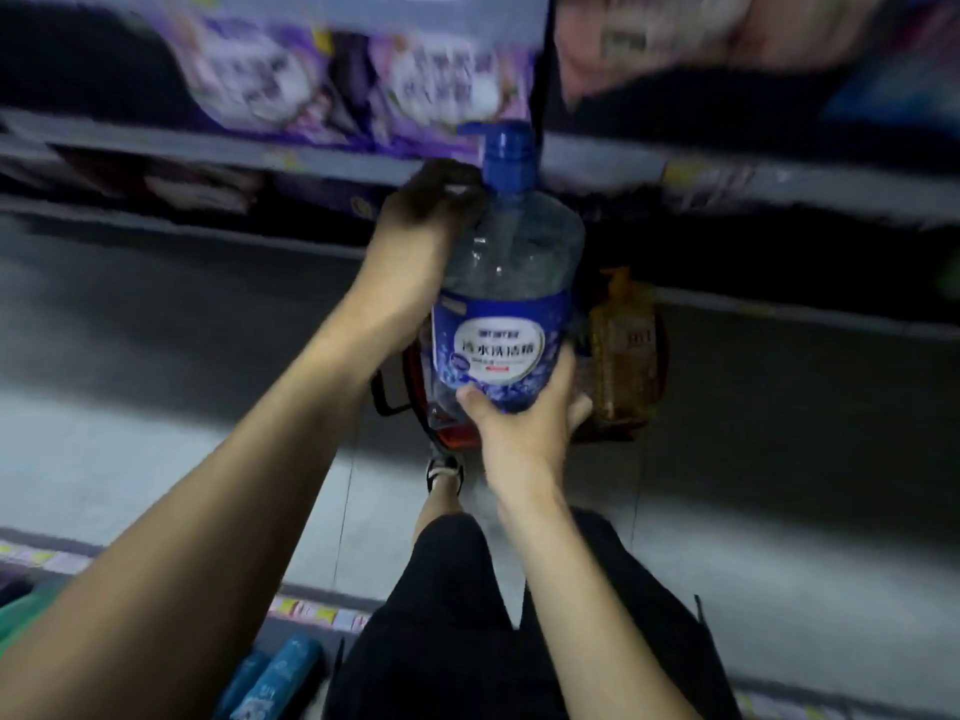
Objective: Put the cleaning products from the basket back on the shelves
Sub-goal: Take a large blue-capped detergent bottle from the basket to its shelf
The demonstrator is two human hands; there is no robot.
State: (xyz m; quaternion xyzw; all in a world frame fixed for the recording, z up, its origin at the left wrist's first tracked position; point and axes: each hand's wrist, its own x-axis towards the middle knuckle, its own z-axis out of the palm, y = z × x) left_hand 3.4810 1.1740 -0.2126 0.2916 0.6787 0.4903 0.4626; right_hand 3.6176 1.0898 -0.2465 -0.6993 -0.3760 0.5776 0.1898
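Observation:
I hold a large clear pump bottle [506,283] with a blue label and blue pump head upright in mid-air, in front of the shelves. My left hand [421,226] grips its shoulder and neck from the left. My right hand [524,418] cups its base from below. Under the bottle on the floor sits the red basket [452,433] with black handles. An amber pump bottle [623,350] stands in it, to the right of the held bottle.
Blurred shelves [208,148] span the top, with purple packs [322,80] on the left and pink packs [727,39] on the right. The grey aisle floor [156,407] lies below. My leg and shoe [444,472] stand by the basket. Blue packs [280,678] sit on a near shelf at bottom left.

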